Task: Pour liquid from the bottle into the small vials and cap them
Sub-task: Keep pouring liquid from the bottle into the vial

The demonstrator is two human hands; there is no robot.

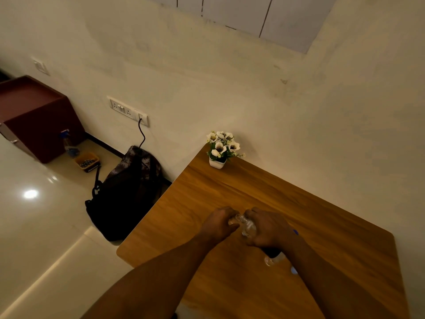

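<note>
Over the wooden table (230,189) my two hands meet. My right hand (268,227) grips a clear glass bottle (248,227), tilted with its neck toward the left. My left hand (219,223) is closed on a small clear piece (233,221) at the bottle's mouth; whether it is a vial or a cap I cannot tell. Under my right forearm lies another clear vial (272,259) beside a dark object, mostly hidden. A small blue bit (295,232) peeks out behind my right hand, and a pale round piece (294,270) shows by the forearm.
A white pot of white flowers (222,149) stands at the table's far corner by the wall. Left of the table, on the tiled floor, sits a black backpack (124,194), with a cable running up to a wall socket (128,110). A dark red cabinet (34,116) stands farther left.
</note>
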